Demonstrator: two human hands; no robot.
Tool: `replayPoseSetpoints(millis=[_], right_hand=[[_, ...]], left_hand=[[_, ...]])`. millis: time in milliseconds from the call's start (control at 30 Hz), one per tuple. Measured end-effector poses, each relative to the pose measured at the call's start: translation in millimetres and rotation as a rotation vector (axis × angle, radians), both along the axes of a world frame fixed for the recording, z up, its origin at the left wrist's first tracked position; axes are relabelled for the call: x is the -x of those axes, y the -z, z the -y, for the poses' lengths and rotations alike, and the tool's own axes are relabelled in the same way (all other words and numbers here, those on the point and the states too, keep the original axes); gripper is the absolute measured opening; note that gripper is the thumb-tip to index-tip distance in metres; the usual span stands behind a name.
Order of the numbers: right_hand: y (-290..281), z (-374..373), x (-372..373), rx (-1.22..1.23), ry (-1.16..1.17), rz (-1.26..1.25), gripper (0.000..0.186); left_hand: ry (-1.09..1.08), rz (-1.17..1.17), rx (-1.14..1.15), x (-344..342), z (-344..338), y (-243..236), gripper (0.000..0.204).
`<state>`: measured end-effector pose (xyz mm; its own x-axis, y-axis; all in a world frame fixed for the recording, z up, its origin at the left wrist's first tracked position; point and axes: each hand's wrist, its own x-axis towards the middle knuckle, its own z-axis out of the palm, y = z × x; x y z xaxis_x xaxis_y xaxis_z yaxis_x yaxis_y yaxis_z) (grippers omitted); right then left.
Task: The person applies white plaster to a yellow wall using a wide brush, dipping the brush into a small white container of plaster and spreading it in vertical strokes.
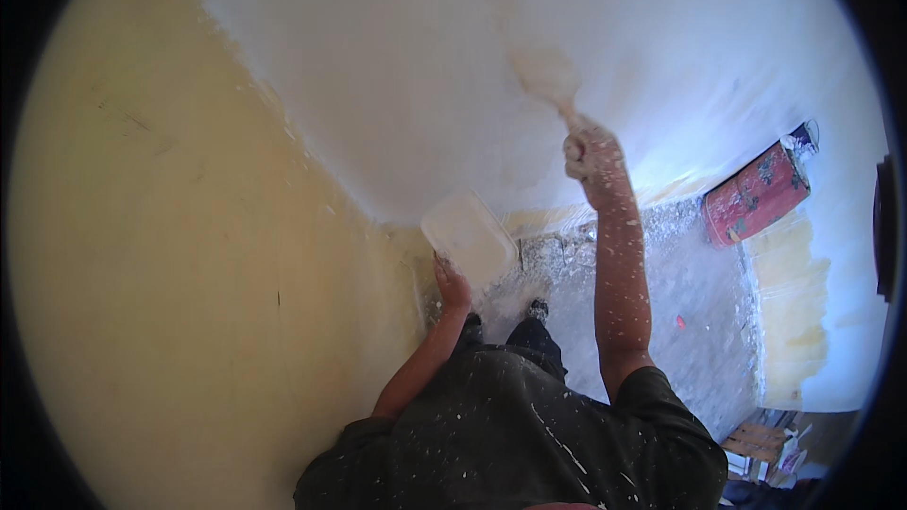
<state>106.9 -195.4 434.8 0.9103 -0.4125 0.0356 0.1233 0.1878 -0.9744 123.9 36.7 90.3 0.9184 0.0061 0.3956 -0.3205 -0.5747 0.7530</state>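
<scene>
My right hand point(595, 153), raised in front of the wall and speckled white, is closed around the handle of a tan tool with a wide, flat head point(546, 74). The head lies over the white wall and is blurred, so whether it is a brush or a scraper cannot be made out. Lower down, my left hand point(453, 285) grips the near left side of a whitish rectangular tray point(472, 236) with rounded corners. White coating point(378, 66) covers much of the wall ahead, bordering bare yellow wall point(179, 255) on the left.
A stained red drum point(758, 195) leans by the wall at the right. White splatter covers the grey floor point(680, 274), where a small red scrap point(680, 322) lies. Wooden pieces point(754, 441) and other clutter sit at the lower right. A partly coated yellow wall point(786, 302) stands behind.
</scene>
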Motion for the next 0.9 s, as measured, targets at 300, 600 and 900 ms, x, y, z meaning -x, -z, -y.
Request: replayPoseSetpoints(millis=[300,600,900], right_hand=[[53,21,-30,0.089,-0.015,0.194,0.045],[403,68,-41,0.871,-0.167,-0.242,0.039],[286,78,-80,1.656,-0.493,-0.358,0.042]], left_hand=[[-0.008,-0.159,0.165,7,15,-31,0.047],[-0.176,-0.164,-0.205,26,36,-63,0.047],[-0.109,-0.111,0.261,27,51,-55,0.044]])
